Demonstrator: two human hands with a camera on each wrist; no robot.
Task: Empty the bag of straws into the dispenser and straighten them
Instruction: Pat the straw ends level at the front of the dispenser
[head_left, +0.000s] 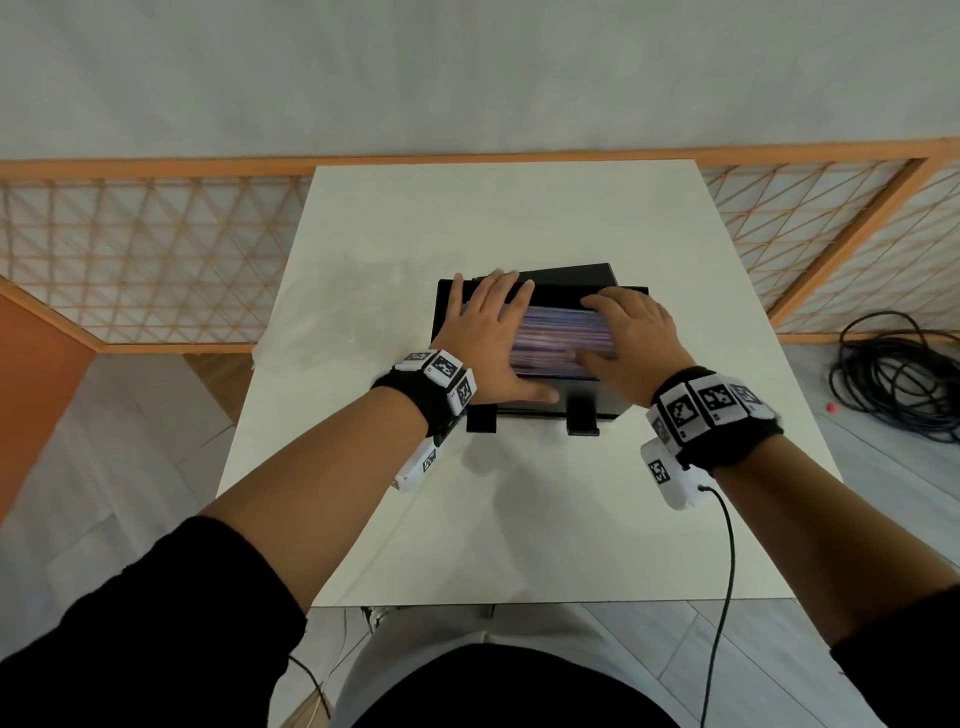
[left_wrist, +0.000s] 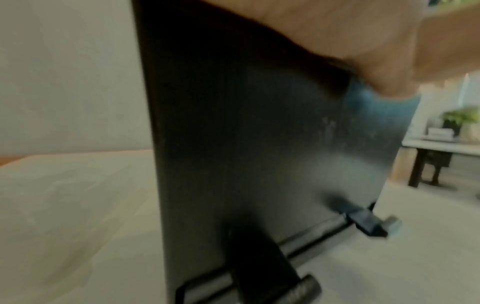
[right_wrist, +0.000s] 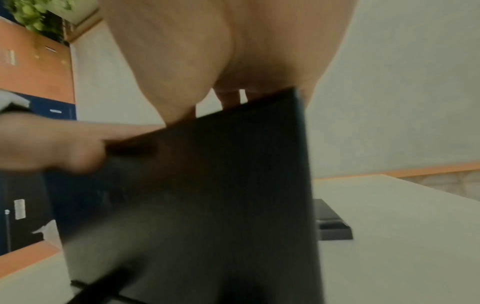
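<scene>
A black straw dispenser (head_left: 602, 400) stands in the middle of the white table (head_left: 519, 218), its lid (head_left: 566, 273) tipped open at the back. Pink and purple straws (head_left: 556, 338) lie crosswise in its open top, blurred. My left hand (head_left: 483, 332) lies flat over the left end of the straws, fingers straight and spread, thumb along the front rim. My right hand (head_left: 628, 332) rests on their right end, thumb on the pile. The wrist views show the dispenser's front wall (left_wrist: 259, 144) (right_wrist: 207, 195) under each palm (left_wrist: 337, 41) (right_wrist: 221, 51). A faint clear plastic bag (head_left: 322, 322) seems to lie at the table's left edge.
Two black feet (head_left: 582, 421) stick out at the dispenser's front. A wooden lattice screen (head_left: 156, 249) runs behind the table. A coil of black cable (head_left: 893, 374) and a small red thing (head_left: 831, 408) lie on the floor to the right. A wire (head_left: 727, 571) hangs from my right wrist.
</scene>
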